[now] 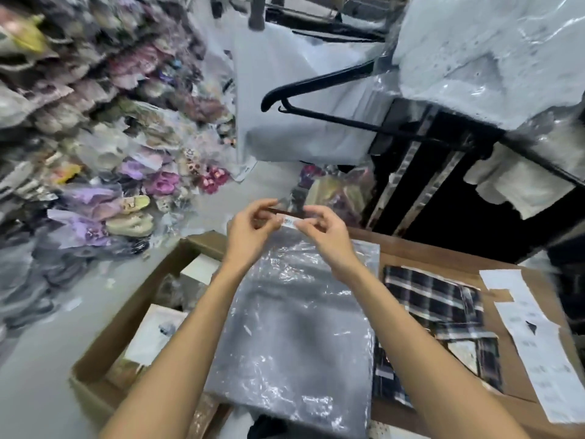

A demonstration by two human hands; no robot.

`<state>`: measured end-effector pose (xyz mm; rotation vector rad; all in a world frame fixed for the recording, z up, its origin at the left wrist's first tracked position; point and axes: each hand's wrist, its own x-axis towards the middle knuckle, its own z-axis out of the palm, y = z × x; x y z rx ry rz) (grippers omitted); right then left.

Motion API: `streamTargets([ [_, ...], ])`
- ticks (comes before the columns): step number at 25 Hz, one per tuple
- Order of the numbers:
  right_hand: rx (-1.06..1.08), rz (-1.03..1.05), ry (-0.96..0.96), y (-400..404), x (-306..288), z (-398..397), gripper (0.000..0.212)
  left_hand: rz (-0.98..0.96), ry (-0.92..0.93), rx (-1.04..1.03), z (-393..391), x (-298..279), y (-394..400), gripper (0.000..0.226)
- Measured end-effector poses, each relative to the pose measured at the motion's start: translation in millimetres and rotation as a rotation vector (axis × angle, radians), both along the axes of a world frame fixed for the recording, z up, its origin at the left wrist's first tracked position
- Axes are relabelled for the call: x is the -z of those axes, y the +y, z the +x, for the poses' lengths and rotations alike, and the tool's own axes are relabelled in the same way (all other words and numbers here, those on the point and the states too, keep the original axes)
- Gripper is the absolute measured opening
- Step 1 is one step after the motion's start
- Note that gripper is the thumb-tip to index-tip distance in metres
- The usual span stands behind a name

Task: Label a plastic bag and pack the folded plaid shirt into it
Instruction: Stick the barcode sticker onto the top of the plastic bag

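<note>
At the centre of the frame a small barcode label (290, 222) is pinched between the two hands: the left hand (250, 228) is closed narrowly on its left end together with a thin dark strip that may be backing, and the right hand (329, 236) is closed on its right end with thumb and fingertips. The label is held just above the far edge of a clear plastic bag (294, 324), which lies flat and empty in the lower middle of the frame, resting partly on a brown cardboard surface (443, 255) and partly over an open cardboard box (133, 299) at lower left. Whether the label already touches the bag cannot be told. The folded plaid shirt (433, 299) is seen just beside the bag, at its right edge, lying flat on the cardboard and not yet packed. A long sheet of white paper (531, 340) lies further right. Heaps of bagged goods (95, 137) fill the upper left, and a black hanger (316, 87) is seen at upper centre. Judged from here, the label could be pressed on crooked or creased, since the film is slack and wrinkled; it could also stick to the fingertips if peeled carelessly. The bag, overhanging the box, could slide when pressed.
</note>
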<state>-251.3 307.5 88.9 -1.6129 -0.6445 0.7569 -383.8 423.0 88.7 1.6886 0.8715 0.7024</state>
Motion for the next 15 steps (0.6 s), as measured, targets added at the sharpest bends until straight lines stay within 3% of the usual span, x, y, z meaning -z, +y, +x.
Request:
streamTargets([
  [6,0.011,-0.001,-0.004,74,4,-27,0.026,-0.064,-0.008,-0.009,-33,16,85,0.043],
  [15,0.121,-0.164,0.028,119,62,-8,0.025,-0.225,0.154,0.014,-9,60,130,0.039],
])
